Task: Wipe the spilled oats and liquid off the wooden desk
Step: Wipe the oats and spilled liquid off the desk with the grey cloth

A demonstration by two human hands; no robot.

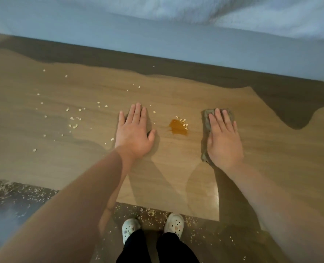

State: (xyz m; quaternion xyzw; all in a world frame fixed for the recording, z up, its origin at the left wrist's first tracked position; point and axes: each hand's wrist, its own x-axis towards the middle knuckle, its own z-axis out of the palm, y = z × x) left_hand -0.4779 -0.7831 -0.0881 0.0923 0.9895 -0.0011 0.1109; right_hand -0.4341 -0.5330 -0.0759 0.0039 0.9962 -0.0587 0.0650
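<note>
A small amber puddle of liquid (pixel 178 127) lies on the wooden desk (pixel 62 158), with a few oat flakes at its upper right edge. More loose oats (pixel 73 122) are scattered over the left half of the desk. My left hand (pixel 133 133) lies flat on the wood just left of the puddle, fingers straight. My right hand (pixel 224 138) presses flat on a grey-brown cloth (pixel 206 122) to the right of the puddle; the cloth shows mostly along the hand's left side and past the fingertips.
A pale blue wall (pixel 157 35) runs behind the desk's far edge. Below the front edge, the dark floor (pixel 205 236) is strewn with oats around my white clogs (pixel 174 223). Shadows cover the desk's back and right parts.
</note>
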